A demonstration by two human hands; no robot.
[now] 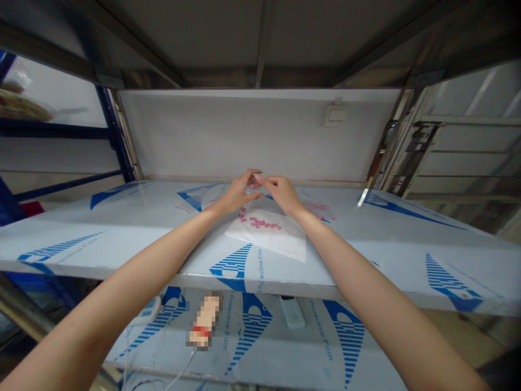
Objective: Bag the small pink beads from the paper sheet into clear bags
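Two hands, left (236, 193), right (283, 194), over "Protective Film" sheeting (260, 269).

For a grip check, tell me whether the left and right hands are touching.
Touching: the head view shows the left hand and right hand meeting at the fingers.

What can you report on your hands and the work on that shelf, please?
Left hand and right hand raised together, fingertips meeting at a small pink piece. Pink beads on a white sheet below. Upper shelf overhead.
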